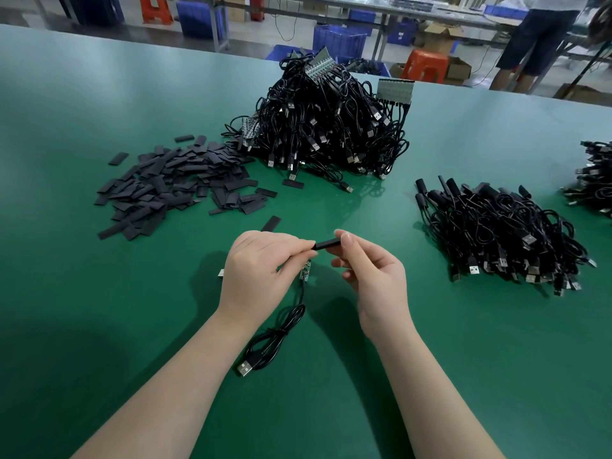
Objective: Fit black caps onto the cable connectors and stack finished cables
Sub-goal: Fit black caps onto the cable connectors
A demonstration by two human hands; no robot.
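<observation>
A black cap (328, 244) is pinched between both hands just above the green table. My left hand (258, 270) holds its left end and also a small circuit-board connector (305, 270) below the fingers. My right hand (371, 270) pinches the cap's right end with thumb and forefinger. From the connector a black cable (281, 329) hangs to the table and ends in a USB plug (245, 369). A loose heap of black caps (175, 183) lies at the left. A tall pile of uncapped cables (328, 127) stands behind it. Capped cables (503, 233) are stacked at the right.
One stray cap (271, 223) lies just beyond my left hand. Another cable pile (596, 183) shows at the right edge. The green table (99, 293) spreads wide. Beyond its far edge are blue crates (339, 39), orange stools (427, 66) and a standing person (536, 38).
</observation>
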